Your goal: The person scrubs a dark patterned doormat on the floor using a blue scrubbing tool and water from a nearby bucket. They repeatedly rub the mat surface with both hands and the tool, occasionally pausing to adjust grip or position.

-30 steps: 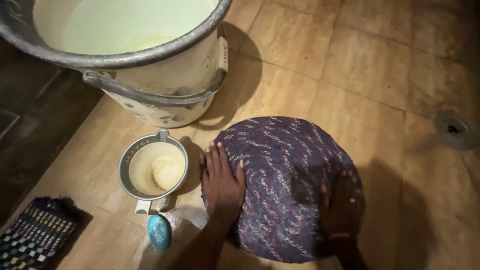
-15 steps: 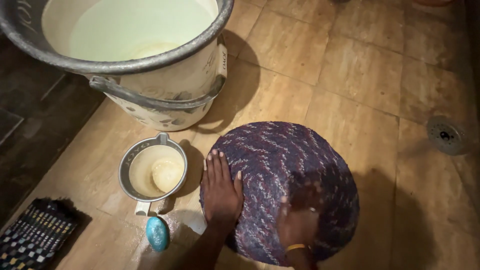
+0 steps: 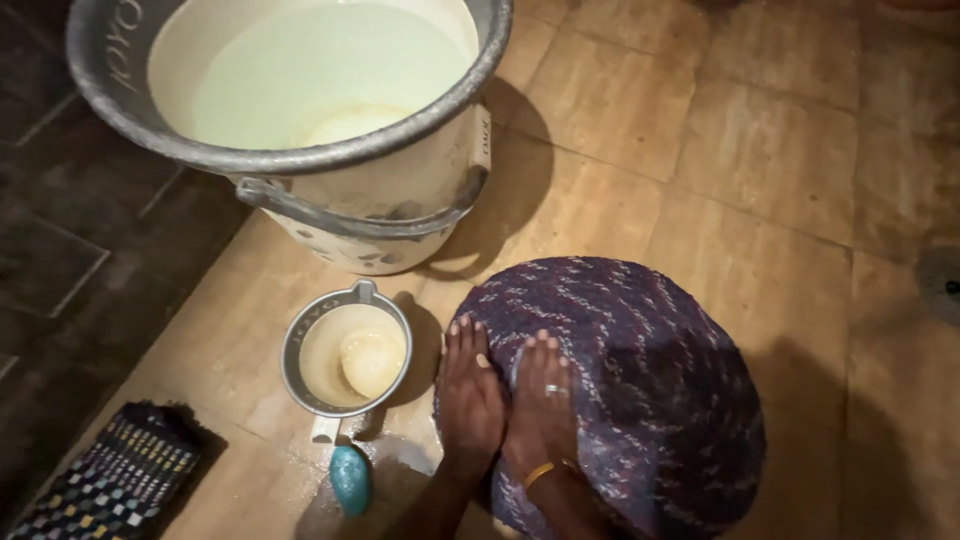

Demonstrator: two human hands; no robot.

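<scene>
Left hand, right hand, flat, side by side, on purple mat

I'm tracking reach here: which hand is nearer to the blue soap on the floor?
Left. The left hand lies flat on the mat's left edge, just right of the soap. The right hand rests beside it, farther onto the mat.

A rough woven cloth mat, a glossy plastic bucket and smooth, matt floor tiles are seen.

One head-worn camera looks steeply down, close over the tiled floor.
</scene>
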